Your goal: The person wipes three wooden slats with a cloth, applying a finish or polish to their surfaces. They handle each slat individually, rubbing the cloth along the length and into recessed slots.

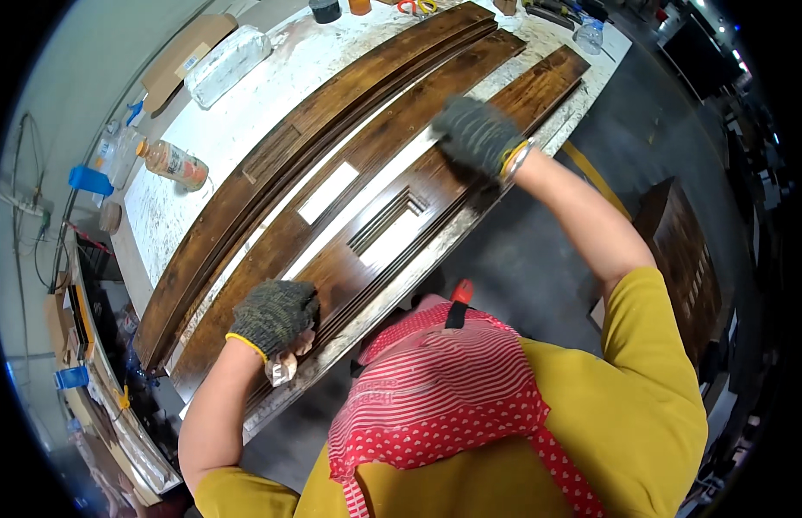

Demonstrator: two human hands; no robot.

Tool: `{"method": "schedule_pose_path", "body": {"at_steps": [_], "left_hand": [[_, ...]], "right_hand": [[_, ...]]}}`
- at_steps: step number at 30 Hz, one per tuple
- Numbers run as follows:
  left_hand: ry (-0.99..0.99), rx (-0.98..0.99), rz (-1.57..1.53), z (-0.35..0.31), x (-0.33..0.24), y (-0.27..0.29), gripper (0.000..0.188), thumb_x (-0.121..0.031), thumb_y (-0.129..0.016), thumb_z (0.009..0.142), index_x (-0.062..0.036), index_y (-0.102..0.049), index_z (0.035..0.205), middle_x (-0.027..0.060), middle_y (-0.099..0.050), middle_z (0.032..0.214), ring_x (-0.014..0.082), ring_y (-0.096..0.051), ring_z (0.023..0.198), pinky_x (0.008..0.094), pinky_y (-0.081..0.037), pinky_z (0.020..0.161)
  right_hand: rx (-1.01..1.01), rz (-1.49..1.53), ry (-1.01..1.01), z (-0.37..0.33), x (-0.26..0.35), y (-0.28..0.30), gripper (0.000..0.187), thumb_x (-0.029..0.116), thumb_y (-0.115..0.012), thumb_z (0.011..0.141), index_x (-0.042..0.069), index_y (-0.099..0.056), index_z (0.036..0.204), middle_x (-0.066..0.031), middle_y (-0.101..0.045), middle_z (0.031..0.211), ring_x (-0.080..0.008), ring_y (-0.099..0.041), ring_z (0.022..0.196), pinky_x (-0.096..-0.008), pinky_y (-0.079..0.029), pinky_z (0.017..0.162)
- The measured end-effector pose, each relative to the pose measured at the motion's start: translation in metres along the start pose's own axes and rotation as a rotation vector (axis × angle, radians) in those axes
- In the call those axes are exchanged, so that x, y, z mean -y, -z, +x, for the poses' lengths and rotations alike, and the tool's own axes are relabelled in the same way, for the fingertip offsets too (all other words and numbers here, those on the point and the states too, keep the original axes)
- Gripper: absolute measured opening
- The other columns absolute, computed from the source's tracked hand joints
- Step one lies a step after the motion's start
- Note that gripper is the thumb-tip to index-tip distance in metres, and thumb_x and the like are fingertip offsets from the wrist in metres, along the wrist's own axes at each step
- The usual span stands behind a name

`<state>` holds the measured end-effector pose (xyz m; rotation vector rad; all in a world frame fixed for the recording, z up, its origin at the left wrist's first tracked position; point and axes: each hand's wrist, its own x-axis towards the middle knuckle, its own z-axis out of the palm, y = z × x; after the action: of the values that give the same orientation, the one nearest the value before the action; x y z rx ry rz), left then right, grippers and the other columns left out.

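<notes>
Three long dark-brown wooden pieces lie side by side on a white, stained table (pixel 237 155). My left hand (pixel 276 315), in a dark knit glove with a yellow cuff, is closed at the lower left end of the near board (pixel 336 272). A crumpled pale sheet (pixel 284 367) sticks out from beneath it. My right hand (pixel 478 136), gloved alike and slightly blurred, is curled down on the same board toward its far right end; what it holds, if anything, is hidden. The middle board (pixel 280 246) and the curved far piece (pixel 306 112) lie beyond, untouched.
A bottle of brown liquid (pixel 172 164) lies behind the boards, near a white wrapped block (pixel 228 67) and cardboard (pixel 189 52). Scissors (pixel 416 7), a dark jar (pixel 325 10) and a clear bottle (pixel 588 36) line the far edge. A brown wooden panel (pixel 677 259) stands at right.
</notes>
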<state>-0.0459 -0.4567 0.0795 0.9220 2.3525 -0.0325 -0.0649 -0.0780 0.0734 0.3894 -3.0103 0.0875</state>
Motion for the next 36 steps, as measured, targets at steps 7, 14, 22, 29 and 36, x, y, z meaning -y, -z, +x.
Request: {"method": "schedule_pose_path", "body": {"at_steps": [7,14,22,29,36], "left_hand": [[0.221,0.068,-0.004,0.001,-0.017,0.004,0.034,-0.039,-0.053,0.095,-0.0105,-0.071,0.101,0.0196,-0.071,0.101,0.0415,-0.067,0.096,0.0508,-0.052,0.085],[0.200,0.112,-0.016,0.006,-0.013,0.010,0.031,-0.037,-0.057,0.091,-0.0105,-0.072,0.097,0.0192,-0.071,0.093,0.0407,-0.068,0.091,0.0498,-0.053,0.081],[0.164,0.227,-0.021,0.013,-0.003,0.013,0.029,-0.037,-0.060,0.091,-0.0114,-0.073,0.097,0.0180,-0.072,0.095,0.0389,-0.069,0.091,0.0482,-0.054,0.082],[-0.023,-0.024,-0.008,0.045,-0.053,0.051,0.030,-0.037,-0.057,0.095,-0.0120,-0.072,0.104,0.0171,-0.072,0.096,0.0365,-0.070,0.089,0.0451,-0.055,0.080],[0.028,0.093,0.051,0.188,-0.168,0.107,0.021,-0.029,-0.061,0.088,-0.0142,-0.075,0.090,0.0156,-0.073,0.088,0.0360,-0.071,0.085,0.0439,-0.056,0.075]], "right_hand": [[0.063,0.175,0.116,-0.003,-0.025,-0.027,0.015,0.026,-0.067,0.086,0.011,-0.071,0.090,-0.0168,-0.063,0.094,-0.0346,-0.064,0.093,-0.0453,-0.052,0.084],[-0.044,0.056,-0.039,-0.008,-0.080,-0.010,0.016,0.026,-0.065,0.086,0.011,-0.070,0.091,-0.0164,-0.063,0.094,-0.0348,-0.062,0.090,-0.0461,-0.052,0.082],[-0.077,0.068,0.019,-0.010,-0.106,-0.022,0.020,0.018,-0.056,0.088,0.006,-0.071,0.085,-0.0184,-0.070,0.090,-0.0348,-0.068,0.087,-0.0461,-0.054,0.082],[-0.118,0.119,-0.031,-0.010,-0.134,-0.010,0.018,0.024,-0.062,0.086,0.008,-0.071,0.089,-0.0182,-0.066,0.093,-0.0346,-0.065,0.090,-0.0461,-0.053,0.083],[-0.154,0.239,0.205,-0.012,-0.167,-0.033,0.017,0.021,-0.059,0.087,0.007,-0.069,0.086,-0.0201,-0.065,0.093,-0.0353,-0.064,0.090,-0.0461,-0.052,0.082]]}}
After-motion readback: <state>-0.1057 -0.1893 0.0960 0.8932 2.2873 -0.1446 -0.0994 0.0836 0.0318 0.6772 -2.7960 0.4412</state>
